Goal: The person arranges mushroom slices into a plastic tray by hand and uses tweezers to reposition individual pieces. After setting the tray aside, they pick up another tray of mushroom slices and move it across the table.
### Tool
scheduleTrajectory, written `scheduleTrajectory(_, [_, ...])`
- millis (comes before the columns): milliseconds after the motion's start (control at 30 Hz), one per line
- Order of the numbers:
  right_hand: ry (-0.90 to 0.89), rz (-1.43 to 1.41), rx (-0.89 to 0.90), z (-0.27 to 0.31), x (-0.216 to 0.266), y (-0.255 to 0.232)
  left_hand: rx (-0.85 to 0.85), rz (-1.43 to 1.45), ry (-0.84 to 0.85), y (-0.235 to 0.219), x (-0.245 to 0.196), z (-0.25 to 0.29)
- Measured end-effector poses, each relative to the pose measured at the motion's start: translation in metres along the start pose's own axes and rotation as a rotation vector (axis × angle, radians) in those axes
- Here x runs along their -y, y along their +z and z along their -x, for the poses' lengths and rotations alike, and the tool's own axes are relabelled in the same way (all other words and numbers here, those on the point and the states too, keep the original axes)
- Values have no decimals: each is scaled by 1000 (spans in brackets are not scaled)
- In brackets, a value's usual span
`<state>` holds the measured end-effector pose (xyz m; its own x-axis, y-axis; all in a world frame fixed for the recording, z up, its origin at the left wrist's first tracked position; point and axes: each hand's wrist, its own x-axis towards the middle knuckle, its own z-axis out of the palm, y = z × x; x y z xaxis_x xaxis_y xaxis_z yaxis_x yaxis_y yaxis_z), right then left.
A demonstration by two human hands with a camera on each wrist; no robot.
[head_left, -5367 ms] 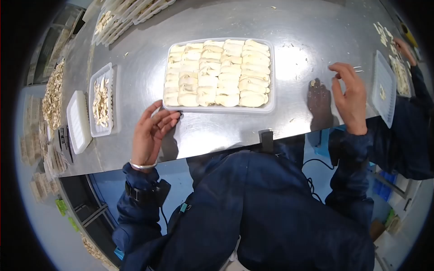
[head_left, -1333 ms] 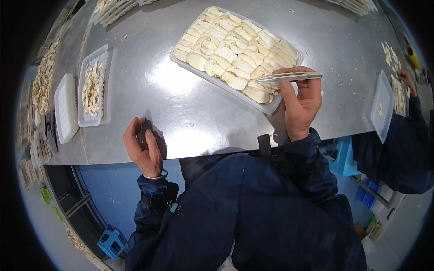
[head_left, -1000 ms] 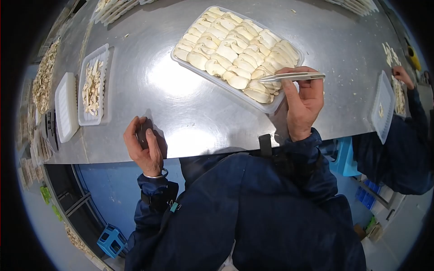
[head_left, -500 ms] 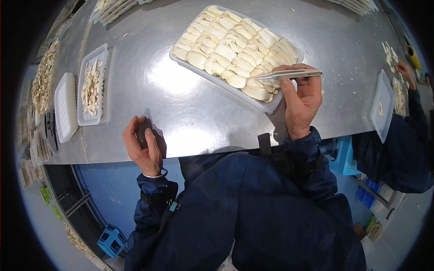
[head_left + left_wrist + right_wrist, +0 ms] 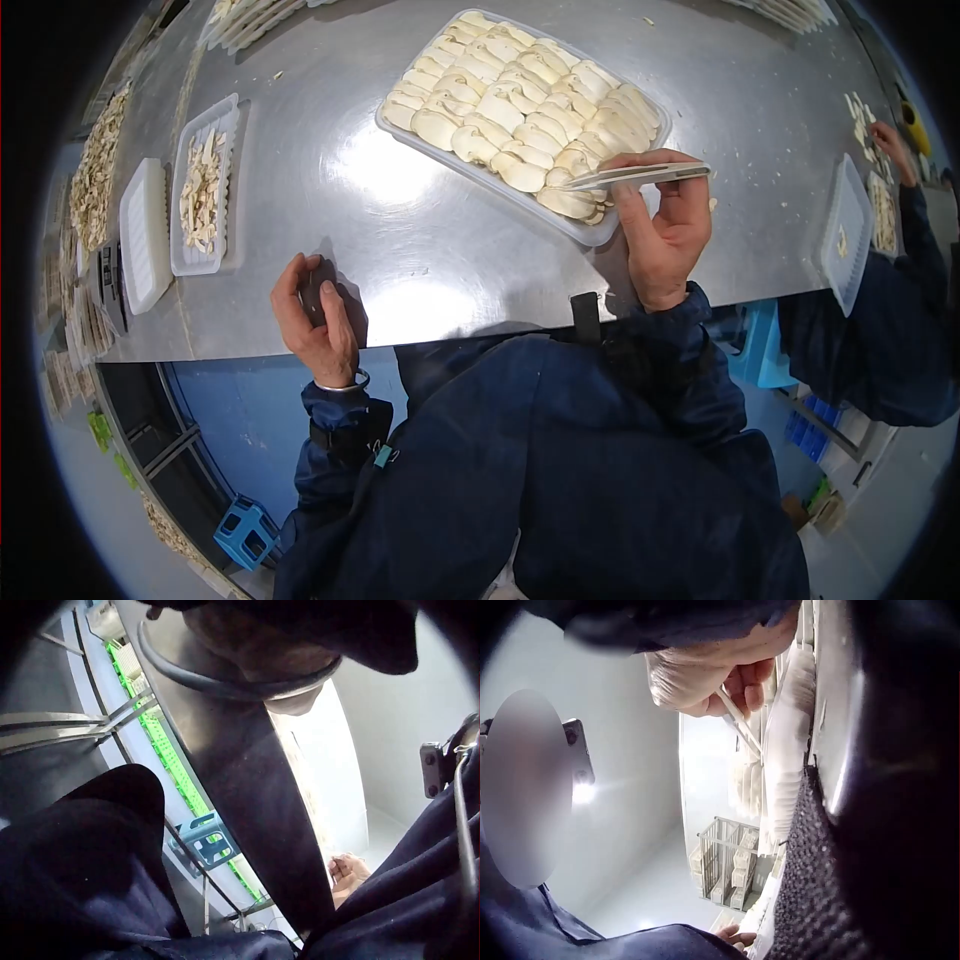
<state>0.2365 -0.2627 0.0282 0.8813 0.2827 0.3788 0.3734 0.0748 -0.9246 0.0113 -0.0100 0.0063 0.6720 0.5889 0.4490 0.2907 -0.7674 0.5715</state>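
Observation:
A white plastic tray (image 5: pixel 596 236), packed with rows of pale sliced mushrooms (image 5: pixel 510 105), sits turned at an angle on the metal table in the head view. My right hand (image 5: pixel 668 235) pinches metal tweezers (image 5: pixel 650 174) between thumb and fingers. Their tips are at the slices in the tray's near corner. The right wrist view also shows the tweezers (image 5: pixel 739 720) pointing down to the slices. My left hand (image 5: pixel 318 325) rests at the table's front edge, left of the tray, fingers loosely bent and holding nothing. In the left wrist view its fingers are mostly hidden.
At left stand a tray of mushroom pieces (image 5: pixel 203 195), an upturned white tray (image 5: pixel 146 235) and a heap of pieces (image 5: pixel 97 175). Stacked trays (image 5: pixel 258 28) lie at the back. Another person's hand (image 5: pixel 893 150) works at right, beside a tilted tray (image 5: pixel 848 235).
Since the oldest frame, the tray has turned and moved farther back, and my right hand has taken tweezers. Over the last second, the tweezer tips have shifted slightly nearer the tray's front corner; my left hand stays put.

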Motion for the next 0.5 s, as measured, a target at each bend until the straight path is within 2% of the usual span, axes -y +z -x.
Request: scheduleTrajectory(500, [25, 27, 13, 0, -3, 0, 6, 24, -11, 0, 2, 1])
